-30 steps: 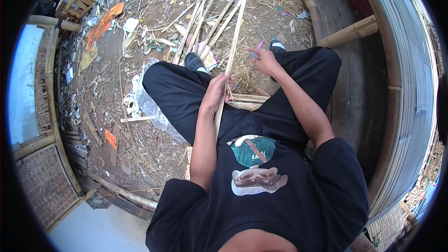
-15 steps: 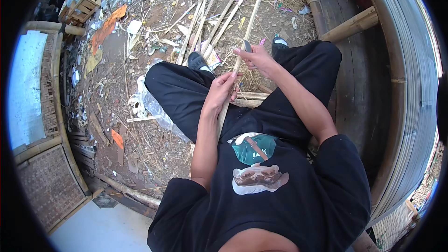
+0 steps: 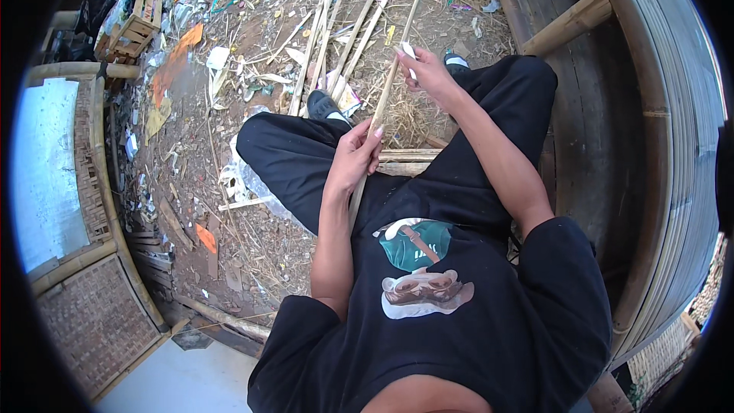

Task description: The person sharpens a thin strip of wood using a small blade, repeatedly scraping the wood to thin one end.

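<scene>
A long, thin bamboo strip (image 3: 417,4) slants from my lap up past the far edge of the view. My left hand (image 3: 353,156) is closed around its lower part, thumb on top. Farther along the strip, my right hand (image 3: 430,78) grips a knife (image 3: 410,54); its pale blade catches the light against the strip, and the handle is hidden in my fingers. Thin shavings (image 3: 405,121) lie on the ground between my legs, beyond some crosswise bamboo pieces (image 3: 409,157).
Several cut bamboo strips (image 3: 367,34) lie beyond my left shoe (image 3: 325,105). A wooden crate (image 3: 142,9) stands far left amid litter. Clear plastic (image 3: 264,193) lies by my left knee. A bamboo-framed structure (image 3: 654,115) rises close on my right; a woven panel (image 3: 99,321) is at left.
The knife has turned, its blade now showing bright instead of dark. My right hand has shifted slightly up along the strip, and the strip has tilted a little.
</scene>
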`<state>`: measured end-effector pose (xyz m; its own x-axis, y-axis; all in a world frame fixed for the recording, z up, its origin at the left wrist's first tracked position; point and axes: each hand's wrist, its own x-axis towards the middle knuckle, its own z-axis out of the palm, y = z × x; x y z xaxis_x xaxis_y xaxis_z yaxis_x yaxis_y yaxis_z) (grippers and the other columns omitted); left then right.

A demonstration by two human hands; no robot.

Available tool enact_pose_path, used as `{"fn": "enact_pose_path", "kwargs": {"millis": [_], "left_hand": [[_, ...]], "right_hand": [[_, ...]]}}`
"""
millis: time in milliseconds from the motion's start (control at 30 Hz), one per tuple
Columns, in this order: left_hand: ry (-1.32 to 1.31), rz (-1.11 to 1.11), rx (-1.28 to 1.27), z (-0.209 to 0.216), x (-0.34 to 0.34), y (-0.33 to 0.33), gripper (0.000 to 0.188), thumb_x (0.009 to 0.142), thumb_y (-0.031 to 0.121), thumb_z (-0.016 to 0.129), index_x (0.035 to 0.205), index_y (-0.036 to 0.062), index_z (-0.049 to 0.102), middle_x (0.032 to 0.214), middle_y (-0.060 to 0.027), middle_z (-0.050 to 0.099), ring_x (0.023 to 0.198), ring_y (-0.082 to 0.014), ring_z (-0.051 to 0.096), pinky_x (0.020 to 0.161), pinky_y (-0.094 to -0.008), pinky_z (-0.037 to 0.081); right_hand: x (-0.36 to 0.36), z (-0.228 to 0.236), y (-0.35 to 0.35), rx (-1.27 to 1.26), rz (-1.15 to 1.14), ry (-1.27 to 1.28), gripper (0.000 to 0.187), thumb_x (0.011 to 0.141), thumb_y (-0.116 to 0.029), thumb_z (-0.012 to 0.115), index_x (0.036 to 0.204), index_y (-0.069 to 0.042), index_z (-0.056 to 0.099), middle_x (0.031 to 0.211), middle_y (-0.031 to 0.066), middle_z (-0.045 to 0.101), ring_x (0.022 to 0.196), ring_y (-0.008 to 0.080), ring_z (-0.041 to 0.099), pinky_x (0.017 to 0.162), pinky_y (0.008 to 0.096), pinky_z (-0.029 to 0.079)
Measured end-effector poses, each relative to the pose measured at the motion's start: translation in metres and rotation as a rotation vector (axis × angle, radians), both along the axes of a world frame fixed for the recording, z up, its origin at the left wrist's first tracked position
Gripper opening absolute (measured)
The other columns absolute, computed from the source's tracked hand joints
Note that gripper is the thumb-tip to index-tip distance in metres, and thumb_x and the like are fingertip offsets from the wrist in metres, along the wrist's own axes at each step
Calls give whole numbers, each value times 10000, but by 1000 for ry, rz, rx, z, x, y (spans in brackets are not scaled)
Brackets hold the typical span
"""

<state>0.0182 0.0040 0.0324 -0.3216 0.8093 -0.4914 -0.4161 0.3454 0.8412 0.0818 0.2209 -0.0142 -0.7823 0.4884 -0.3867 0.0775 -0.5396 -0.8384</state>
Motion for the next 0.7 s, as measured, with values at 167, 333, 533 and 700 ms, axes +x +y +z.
{"fn": "enact_pose_path", "kwargs": {"millis": [167, 333, 533, 700], "left_hand": [[29, 219, -99, 4, 10, 2, 361, 962, 249, 570, 1285, 89, 557, 629, 87, 406, 452, 3, 313, 394, -177, 238], [74, 268, -137, 4, 18, -3, 434, 953, 239, 586, 1356, 97, 509, 660, 99, 426, 500, 11, 324, 432, -167, 256], [294, 86, -134, -4, 24, -2, 533, 913, 216, 627, 1374, 19, 447, 791, 43, 624, 671, -32, 507, 610, -219, 419], [530, 103, -343, 19, 33, 13, 488, 914, 260, 607, 1317, 3, 507, 810, -94, 682, 673, -135, 584, 645, -307, 463]], "right_hand": [[2, -13, 17, 344, -191, -153, 301, 974, -168, 490, 1241, -31, 462, 718, 27, 569, 508, 77, 500, 451, 239, 407], [-1, -5, 22, 235, -180, 14, 207, 970, -176, 524, 1126, -40, 521, 722, 23, 574, 475, 51, 451, 425, 233, 366], [-6, 8, 18, 73, -102, -9, 237, 967, -240, 560, 864, -28, 588, 542, -42, 429, 432, 48, 379, 427, 213, 328], [-7, 14, 8, 129, -100, 27, 239, 966, -252, 562, 884, -29, 593, 568, -36, 452, 440, 45, 381, 430, 214, 325]]}}
